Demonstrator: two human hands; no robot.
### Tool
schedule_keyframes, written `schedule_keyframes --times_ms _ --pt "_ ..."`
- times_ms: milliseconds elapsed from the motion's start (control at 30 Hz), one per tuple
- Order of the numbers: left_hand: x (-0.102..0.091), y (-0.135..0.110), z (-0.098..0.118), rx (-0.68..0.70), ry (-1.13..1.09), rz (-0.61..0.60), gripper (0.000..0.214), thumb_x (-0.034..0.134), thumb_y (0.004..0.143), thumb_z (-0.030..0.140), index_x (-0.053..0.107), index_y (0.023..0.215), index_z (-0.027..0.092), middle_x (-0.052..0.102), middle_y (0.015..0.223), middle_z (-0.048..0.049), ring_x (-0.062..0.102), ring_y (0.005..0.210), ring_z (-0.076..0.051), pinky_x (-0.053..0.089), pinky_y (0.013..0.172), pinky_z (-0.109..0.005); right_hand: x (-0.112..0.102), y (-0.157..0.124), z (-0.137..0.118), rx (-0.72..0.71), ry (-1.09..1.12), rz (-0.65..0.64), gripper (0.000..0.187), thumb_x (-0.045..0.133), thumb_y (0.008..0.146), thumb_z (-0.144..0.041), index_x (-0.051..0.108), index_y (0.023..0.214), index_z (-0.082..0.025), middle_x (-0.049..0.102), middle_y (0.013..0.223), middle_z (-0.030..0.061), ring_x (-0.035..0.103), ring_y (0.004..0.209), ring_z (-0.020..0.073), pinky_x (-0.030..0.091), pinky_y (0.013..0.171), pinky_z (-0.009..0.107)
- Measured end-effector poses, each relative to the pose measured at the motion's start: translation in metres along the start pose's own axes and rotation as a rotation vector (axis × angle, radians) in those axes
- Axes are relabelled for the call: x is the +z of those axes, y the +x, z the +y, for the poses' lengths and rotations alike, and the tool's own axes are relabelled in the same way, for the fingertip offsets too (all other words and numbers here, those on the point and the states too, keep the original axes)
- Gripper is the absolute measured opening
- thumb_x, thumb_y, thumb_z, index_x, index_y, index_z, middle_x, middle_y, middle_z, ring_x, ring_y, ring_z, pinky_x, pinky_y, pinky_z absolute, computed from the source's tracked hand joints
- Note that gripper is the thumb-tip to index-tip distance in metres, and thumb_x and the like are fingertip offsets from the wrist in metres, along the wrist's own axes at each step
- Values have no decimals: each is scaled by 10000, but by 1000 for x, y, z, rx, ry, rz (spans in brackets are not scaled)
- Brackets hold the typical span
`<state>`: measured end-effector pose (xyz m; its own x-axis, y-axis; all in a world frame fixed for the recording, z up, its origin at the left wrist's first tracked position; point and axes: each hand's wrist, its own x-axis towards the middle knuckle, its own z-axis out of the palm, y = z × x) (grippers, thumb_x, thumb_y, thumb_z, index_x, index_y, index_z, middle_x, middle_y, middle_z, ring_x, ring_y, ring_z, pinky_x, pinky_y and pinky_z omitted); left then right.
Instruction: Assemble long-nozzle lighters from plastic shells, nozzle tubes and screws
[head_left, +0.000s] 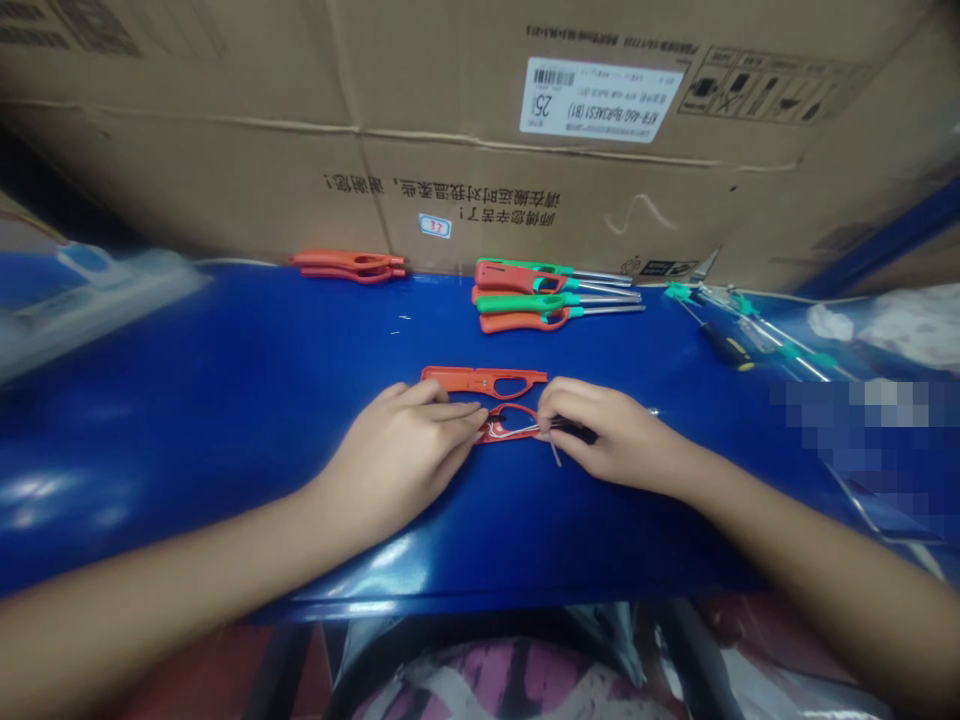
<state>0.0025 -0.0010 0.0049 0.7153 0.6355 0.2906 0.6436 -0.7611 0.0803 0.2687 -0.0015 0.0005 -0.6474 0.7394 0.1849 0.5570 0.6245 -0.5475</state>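
Note:
An orange lighter casing half [517, 412], open side up with thin white wires inside, lies between my hands. My left hand [416, 445] is closed over its left end, hiding that part, with a small dark part near the fingertips. At the other end, my right hand [600, 430] pinches the wires and a black piece [574, 430] that I cannot fully make out. A short pale strip hangs below those fingers. Just behind lies a second orange casing half [480, 381], touched by neither hand.
Several assembled orange and green lighters [555, 300] with metal tubes lie at the back. Orange casings [349, 265] sit to their left. Metal tubes with teal ends [772, 335] and a screwdriver [727, 345] are at right. A cardboard wall [450, 150] bounds the blue table [225, 400].

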Motion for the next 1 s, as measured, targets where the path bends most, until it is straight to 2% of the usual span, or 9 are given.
schedule_keyframes --times_ms 100,267,567,867,1000 --pt "0 0 -3 3 -4 10 232 555 1004 304 747 1124 252 779 1110 2 613 879 -237 364 639 -360 0 -1 1 -5 2 1 117 531 946 -113 556 899 -217 613 937 27 571 860 151 444 757 281" --pt "2 1 -11 -9 -32 72 194 588 990 326 769 949 269 796 1029 42 582 787 -215 334 632 -345 0 -1 0 10 -16 -1 117 539 940 -111 553 891 -217 616 937 24 568 855 150 437 755 279" --pt "5 4 -13 11 -109 63 201 577 997 313 766 979 249 794 1035 22 616 822 -215 405 693 -348 -1 -1 1 -1 -10 2 117 539 943 -111 551 885 -211 609 931 16 567 847 140 435 753 266" --pt "12 7 -18 9 -296 91 176 601 983 270 762 956 204 793 973 -6 649 829 -187 475 772 -335 -1 -1 2 -2 -20 -8 124 539 937 -99 553 882 -209 605 936 14 563 860 140 429 758 264" --pt "12 7 -17 13 -221 89 185 587 992 275 760 959 217 791 973 7 655 857 -194 441 738 -339 -1 -1 2 -2 -24 -11 120 535 941 -103 557 891 -211 604 930 11 561 858 140 425 755 263"
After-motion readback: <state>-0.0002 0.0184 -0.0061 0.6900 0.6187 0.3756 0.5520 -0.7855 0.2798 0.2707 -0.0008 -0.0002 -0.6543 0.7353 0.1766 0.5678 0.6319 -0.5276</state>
